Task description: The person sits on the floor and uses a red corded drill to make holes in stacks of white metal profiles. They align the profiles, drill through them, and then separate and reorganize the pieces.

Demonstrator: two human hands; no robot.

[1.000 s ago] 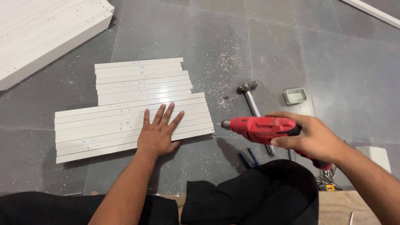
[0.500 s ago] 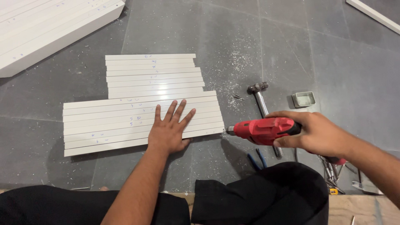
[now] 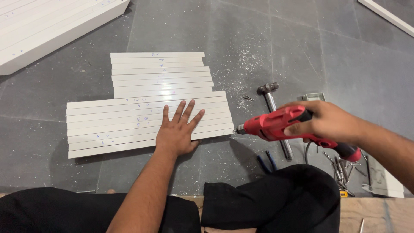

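Since half a second ago the red drill (image 3: 280, 125) has been closing in: its bit is now meeting the right end of the nearest white slats (image 3: 129, 123), where before it was hanging just short of them. The right hand (image 3: 327, 123) is wrapping fully closed around the drill's body. The left hand (image 3: 177, 131) is staying where it was, lying flat and wide open, fingers spread, pressing on the near slats and gripping nothing.

The slats are lying side by side on the grey tiled floor (image 3: 302, 47), a shorter batch behind a longer one, with bare floor opening to their left and far side. Small blue handwritten marks are sitting on several slats. A hammer (image 3: 274, 116) is lying just right of the slats, under the drill; a small grey box (image 3: 315, 97) is showing behind the right hand, possibly a tray. A large white panel (image 3: 47, 30) is filling the upper left corner. Loose bits (image 3: 340, 168) are lying by the right knee.
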